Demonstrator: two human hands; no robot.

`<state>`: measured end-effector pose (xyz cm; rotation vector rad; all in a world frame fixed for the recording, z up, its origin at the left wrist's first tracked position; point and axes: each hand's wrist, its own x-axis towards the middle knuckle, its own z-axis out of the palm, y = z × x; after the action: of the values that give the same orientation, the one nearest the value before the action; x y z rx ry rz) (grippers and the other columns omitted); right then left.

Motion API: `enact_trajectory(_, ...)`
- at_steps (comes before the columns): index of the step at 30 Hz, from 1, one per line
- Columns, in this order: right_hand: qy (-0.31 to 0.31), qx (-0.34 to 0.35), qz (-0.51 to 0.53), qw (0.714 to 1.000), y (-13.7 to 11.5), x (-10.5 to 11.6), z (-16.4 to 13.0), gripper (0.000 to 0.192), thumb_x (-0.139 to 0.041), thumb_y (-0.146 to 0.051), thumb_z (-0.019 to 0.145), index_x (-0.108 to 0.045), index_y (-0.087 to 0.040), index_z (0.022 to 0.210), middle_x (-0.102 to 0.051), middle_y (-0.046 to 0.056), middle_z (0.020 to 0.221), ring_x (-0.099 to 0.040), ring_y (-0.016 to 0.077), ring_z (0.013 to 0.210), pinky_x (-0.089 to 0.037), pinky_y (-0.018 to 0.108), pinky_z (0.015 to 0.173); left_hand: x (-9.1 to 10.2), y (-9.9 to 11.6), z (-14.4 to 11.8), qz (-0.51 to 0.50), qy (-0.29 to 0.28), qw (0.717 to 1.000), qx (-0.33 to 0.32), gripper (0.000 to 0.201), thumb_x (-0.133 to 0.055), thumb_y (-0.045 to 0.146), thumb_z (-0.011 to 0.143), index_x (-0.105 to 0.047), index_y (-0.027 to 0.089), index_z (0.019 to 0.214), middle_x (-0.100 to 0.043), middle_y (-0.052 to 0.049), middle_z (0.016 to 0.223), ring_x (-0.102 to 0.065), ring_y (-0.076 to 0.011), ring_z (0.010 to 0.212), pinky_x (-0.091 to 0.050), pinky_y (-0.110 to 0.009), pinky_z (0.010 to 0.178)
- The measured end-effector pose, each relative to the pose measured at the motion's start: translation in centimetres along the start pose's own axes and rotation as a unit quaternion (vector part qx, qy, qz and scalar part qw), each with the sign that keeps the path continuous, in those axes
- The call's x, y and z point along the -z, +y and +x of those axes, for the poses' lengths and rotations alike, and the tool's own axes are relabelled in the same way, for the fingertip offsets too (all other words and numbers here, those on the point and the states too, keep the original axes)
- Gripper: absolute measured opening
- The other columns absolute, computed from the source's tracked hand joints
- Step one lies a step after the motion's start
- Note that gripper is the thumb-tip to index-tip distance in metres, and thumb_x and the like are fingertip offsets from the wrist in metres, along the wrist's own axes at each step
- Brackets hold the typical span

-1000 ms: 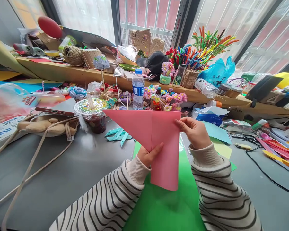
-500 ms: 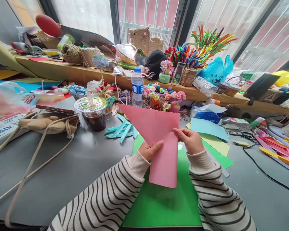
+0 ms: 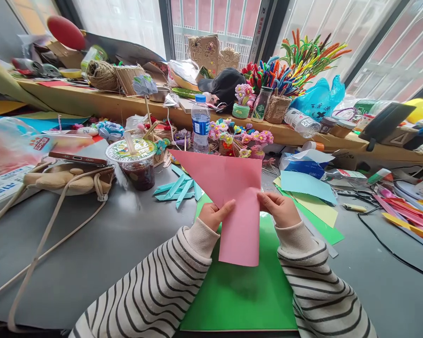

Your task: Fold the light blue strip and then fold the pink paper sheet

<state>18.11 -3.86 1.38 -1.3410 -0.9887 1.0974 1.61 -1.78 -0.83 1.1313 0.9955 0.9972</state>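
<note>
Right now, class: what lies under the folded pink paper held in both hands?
Under the pink paper lies a green sheet on the grey table. The paper covers part of that sheet, so that part cannot be seen.

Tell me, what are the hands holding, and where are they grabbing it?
Both hands hold one folded pink paper. The left hand pinches its left slanted edge and the right hand pinches its right edge, about midway up.

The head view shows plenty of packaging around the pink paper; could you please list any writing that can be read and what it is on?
None can be read for certain.
Water bottle label: too small.
Blue plastic bag: dark characters and a cross, blurred.
Box at left: blue characters, cut off.
Red-white packet: logo blurred.
Drink cup lid: unreadable.
</note>
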Motion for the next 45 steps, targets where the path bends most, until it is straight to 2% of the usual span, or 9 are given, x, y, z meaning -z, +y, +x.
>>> enact_trajectory(8, 0.044, 0.038, -0.049, 0.997, -0.1, -0.5, -0.5, 0.024, -0.065, -0.037, 0.055, -0.062, -0.013, 0.06, -0.057, -0.001, 0.053, -0.05, 0.0085, 0.049, -0.045, 0.022, 0.051, -0.1, 0.2, -0.1, -0.03, -0.012, 0.999, 0.009, 0.03, -0.064, 0.039, 0.054, -0.062, 0.009, 0.055, -0.059, -0.004, 0.057, -0.049, -0.0112, 0.054, -0.037, -0.02, 0.048)
enact_trajectory(13, 0.005, 0.022, -0.033, 0.999, -0.4, -0.9, -1.0, 0.022, -0.064, -0.036, 0.056, -0.063, -0.015, 0.064, -0.06, -0.001, 0.058, -0.053, 0.0093, 0.054, -0.046, 0.022, 0.055, 0.0, 0.0, -0.1, -0.048, 0.007, 0.999, 0.003, 0.03, -0.064, 0.039, 0.054, -0.062, 0.009, 0.056, -0.06, -0.005, 0.059, -0.05, -0.0117, 0.055, -0.038, -0.021, 0.049)
enact_trajectory(19, 0.028, 0.035, -0.075, 0.996, -0.2, -1.0, -1.2, 0.022, -0.063, -0.036, 0.056, -0.062, -0.014, 0.059, -0.058, -0.001, 0.053, -0.051, 0.0087, 0.049, -0.044, 0.02, 0.051, -0.2, 0.4, -0.2, -0.063, 0.0, 0.998, -0.009, 0.028, -0.065, 0.037, 0.054, -0.063, 0.009, 0.058, -0.06, -0.005, 0.061, -0.051, -0.0122, 0.057, -0.04, -0.021, 0.05)
enact_trajectory(24, -0.003, 0.017, -0.053, 0.998, 0.1, -1.0, -1.1, 0.023, -0.064, -0.037, 0.056, -0.062, -0.014, 0.061, -0.058, 0.0, 0.055, -0.051, 0.0091, 0.052, -0.045, 0.021, 0.052, -0.1, 0.5, -0.2, -0.057, 0.022, 0.998, -0.007, 0.029, -0.064, 0.038, 0.053, -0.061, 0.009, 0.052, -0.057, -0.003, 0.052, -0.049, -0.0111, 0.049, -0.037, -0.021, 0.045)
enact_trajectory(30, 0.008, 0.029, -0.068, 0.997, 0.2, -1.1, -1.2, 0.024, -0.063, -0.037, 0.057, -0.058, -0.014, 0.057, -0.053, -0.001, 0.052, -0.048, 0.0083, 0.049, -0.044, 0.022, 0.05, -0.2, 0.5, -0.1, -0.047, 0.023, 0.998, -0.019, 0.029, -0.064, 0.037, 0.054, -0.061, 0.009, 0.049, -0.058, -0.004, 0.052, -0.049, -0.012, 0.05, -0.037, -0.022, 0.046)
enact_trajectory(35, -0.04, 0.006, -0.072, 0.997, 0.2, -1.2, -1.2, 0.025, -0.062, -0.039, 0.058, -0.059, -0.014, 0.059, -0.054, -0.001, 0.054, -0.048, 0.0086, 0.052, -0.044, 0.022, 0.053, -0.1, 0.6, -0.2, -0.056, 0.05, 0.997, -0.018, 0.029, -0.064, 0.037, 0.055, -0.057, 0.01, 0.045, -0.054, -0.001, 0.047, -0.046, -0.0093, 0.045, -0.035, -0.021, 0.043)
enact_trajectory(41, -0.025, 0.014, -0.094, 0.995, 0.4, -1.2, -1.2, 0.026, -0.062, -0.04, 0.057, -0.056, -0.014, 0.054, -0.052, -0.002, 0.051, -0.047, 0.0084, 0.05, -0.042, 0.021, 0.05, 0.0, 0.5, -0.1, -0.079, 0.043, 0.996, -0.014, 0.028, -0.064, 0.036, 0.055, -0.057, 0.01, 0.048, -0.054, -0.001, 0.048, -0.045, -0.0084, 0.045, -0.035, -0.021, 0.042)
enact_trajectory(45, -0.062, 0.006, -0.115, 0.991, 0.6, -1.4, -1.3, 0.028, -0.059, -0.042, 0.059, -0.059, -0.014, 0.059, -0.054, 0.0, 0.056, -0.048, 0.0101, 0.054, -0.041, 0.022, 0.054, 0.1, 0.2, 0.1, -0.058, 0.096, 0.994, -0.014, 0.032, -0.063, 0.039, 0.055, -0.054, 0.011, 0.043, -0.047, 0.001, 0.042, -0.04, -0.0069, 0.04, -0.031, -0.021, 0.038)
